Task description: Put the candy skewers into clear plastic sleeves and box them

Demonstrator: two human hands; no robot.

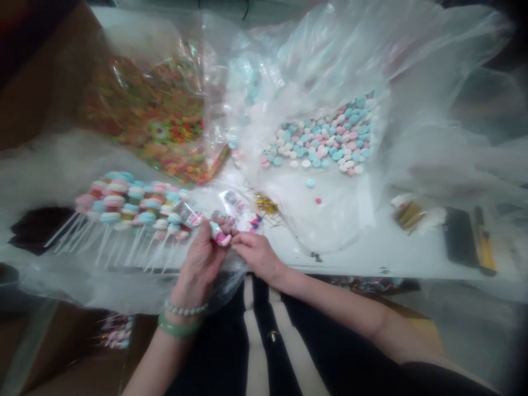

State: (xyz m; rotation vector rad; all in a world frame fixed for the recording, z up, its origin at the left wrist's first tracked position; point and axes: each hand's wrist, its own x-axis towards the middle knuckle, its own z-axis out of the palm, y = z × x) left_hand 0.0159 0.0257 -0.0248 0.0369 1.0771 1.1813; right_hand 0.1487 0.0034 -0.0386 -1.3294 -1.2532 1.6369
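My left hand (204, 250), wearing a beaded bracelet and a green bangle, is closed around a small candy packet (220, 235) with pink, blue and white colours. My right hand (258, 252) has its thumb and finger pinched together at the lower end of this packet; blur hides exactly what they grip. Beside my left hand lies a row of candy skewers (117, 201), pastel discs stacked on white sticks. Just beyond the fingers are clear printed wrappers (234, 203) and a bunch of gold twist ties (266, 204).
A clear bag of orange and green gummies (165, 132) lies at the back left. Pastel candies (322, 140) spill over plastic sheeting in the middle. At right are a gold bundle (408, 214), a dark flat block (460, 236) and a yellow-handled cutter (485, 247).
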